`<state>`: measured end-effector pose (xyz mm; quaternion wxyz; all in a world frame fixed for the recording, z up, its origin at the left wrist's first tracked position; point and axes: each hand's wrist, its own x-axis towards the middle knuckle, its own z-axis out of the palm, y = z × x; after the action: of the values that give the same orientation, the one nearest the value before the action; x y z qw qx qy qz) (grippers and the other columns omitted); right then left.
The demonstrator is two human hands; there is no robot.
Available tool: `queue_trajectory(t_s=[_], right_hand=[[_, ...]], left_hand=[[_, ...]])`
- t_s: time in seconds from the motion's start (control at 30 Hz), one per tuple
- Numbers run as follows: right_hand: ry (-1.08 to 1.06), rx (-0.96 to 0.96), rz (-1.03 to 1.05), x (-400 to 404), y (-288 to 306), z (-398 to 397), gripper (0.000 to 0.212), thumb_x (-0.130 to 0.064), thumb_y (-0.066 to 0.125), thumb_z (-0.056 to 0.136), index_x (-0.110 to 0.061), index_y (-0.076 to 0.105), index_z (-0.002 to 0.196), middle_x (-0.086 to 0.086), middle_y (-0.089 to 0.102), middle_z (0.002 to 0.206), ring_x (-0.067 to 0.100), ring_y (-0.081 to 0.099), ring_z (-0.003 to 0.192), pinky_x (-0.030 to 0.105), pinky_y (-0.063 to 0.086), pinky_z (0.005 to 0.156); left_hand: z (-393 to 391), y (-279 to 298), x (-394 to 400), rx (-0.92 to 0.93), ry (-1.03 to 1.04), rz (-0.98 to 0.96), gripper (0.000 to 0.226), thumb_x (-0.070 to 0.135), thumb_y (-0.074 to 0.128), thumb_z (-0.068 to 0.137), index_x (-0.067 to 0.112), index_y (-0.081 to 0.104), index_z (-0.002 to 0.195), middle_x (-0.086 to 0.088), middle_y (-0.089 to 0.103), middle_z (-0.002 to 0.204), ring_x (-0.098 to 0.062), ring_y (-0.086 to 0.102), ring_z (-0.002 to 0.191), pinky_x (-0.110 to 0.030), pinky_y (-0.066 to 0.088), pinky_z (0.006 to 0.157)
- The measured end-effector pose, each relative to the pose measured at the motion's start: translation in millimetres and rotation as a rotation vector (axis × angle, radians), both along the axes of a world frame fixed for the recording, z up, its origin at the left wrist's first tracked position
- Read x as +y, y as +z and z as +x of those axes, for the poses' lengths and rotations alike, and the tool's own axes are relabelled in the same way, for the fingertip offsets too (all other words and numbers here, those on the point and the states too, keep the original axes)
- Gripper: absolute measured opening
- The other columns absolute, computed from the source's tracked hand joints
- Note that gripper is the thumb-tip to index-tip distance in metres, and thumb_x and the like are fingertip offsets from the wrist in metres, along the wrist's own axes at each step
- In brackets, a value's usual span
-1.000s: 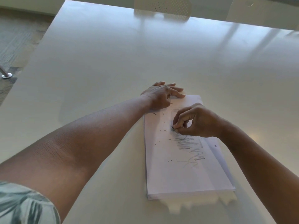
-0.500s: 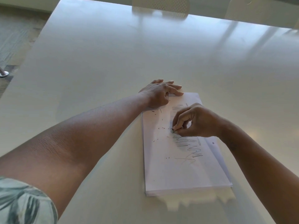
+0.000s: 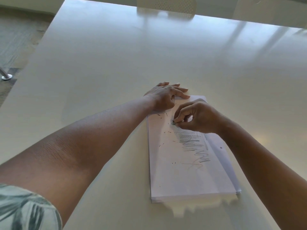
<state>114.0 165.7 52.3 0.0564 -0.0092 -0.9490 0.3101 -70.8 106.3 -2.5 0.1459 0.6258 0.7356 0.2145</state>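
A stack of white paper [image 3: 174,176] lies lengthwise on the white table [image 3: 116,63]. My left hand [image 3: 164,97] rests flat on its far left corner, fingers straight, holding it down. My right hand [image 3: 197,118] pinches a small dark object [image 3: 173,123] between thumb and fingers, and its tip touches the top sheet. Just below it is a grey pencil scribble [image 3: 192,145]. Small dark crumbs [image 3: 166,131] are scattered over the sheet to the left of the scribble.
Two pale chair backs, one perforated [image 3: 166,5] and one plain [image 3: 265,12], stand behind the table's far edge. Carpeted floor [image 3: 16,39] and a metal foot [image 3: 6,77] show past the table's left edge.
My right hand has shifted a little toward the far end of the sheet with the small object pressed to the paper. My left hand stays on the corner.
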Motion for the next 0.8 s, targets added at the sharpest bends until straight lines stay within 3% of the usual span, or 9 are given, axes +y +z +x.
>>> queue_trajectory(t_s=[0.1,0.33,0.47,0.6,0.8], right_hand=[[0.083,-0.083,-0.002,1,4,8,0.005,-0.007,0.081,0.075,-0.012,0.079,0.076,-0.006,0.074,0.082,0.010,0.065,0.064,0.026,0.057,0.065],[0.141,-0.272,-0.037,1,15,16,0.012,-0.004,0.082,0.073,-0.014,0.081,0.078,-0.011,0.074,0.083,0.003,0.066,0.070,0.015,0.049,0.069],[0.023,-0.151,-0.043,4,8,8,0.008,-0.005,0.084,0.074,-0.010,0.081,0.079,-0.006,0.075,0.083,0.007,0.067,0.069,0.017,0.053,0.070],[-0.042,-0.003,0.017,0,1,0,0.007,-0.006,0.084,0.075,-0.011,0.080,0.077,-0.010,0.072,0.080,-0.001,0.065,0.066,0.013,0.051,0.068],[0.120,-0.116,0.053,4,8,9,0.005,-0.006,0.082,0.077,-0.011,0.080,0.078,-0.006,0.074,0.082,0.007,0.065,0.064,0.021,0.055,0.066]], left_hand=[[0,0,-1,-0.004,0.002,0.003,0.066,0.006,0.036,0.094,0.050,0.059,0.137,0.028,0.041,0.156,0.003,0.021,0.152,-0.033,0.009,0.128],[-1,1,0,0.009,-0.005,-0.004,0.066,0.005,0.037,0.094,0.049,0.058,0.139,0.026,0.040,0.157,0.002,0.021,0.152,-0.034,0.009,0.128],[0,1,-1,0.006,0.003,0.000,0.066,0.006,0.035,0.094,0.050,0.058,0.138,0.027,0.041,0.156,0.003,0.021,0.152,-0.033,0.009,0.128],[1,1,-1,0.003,0.006,0.005,0.068,0.005,0.037,0.091,0.050,0.059,0.137,0.029,0.041,0.155,0.004,0.021,0.151,-0.033,0.009,0.128],[-1,-1,0,0.003,-0.002,-0.001,0.068,0.005,0.039,0.091,0.050,0.059,0.138,0.028,0.041,0.156,0.003,0.021,0.152,-0.033,0.008,0.128]])
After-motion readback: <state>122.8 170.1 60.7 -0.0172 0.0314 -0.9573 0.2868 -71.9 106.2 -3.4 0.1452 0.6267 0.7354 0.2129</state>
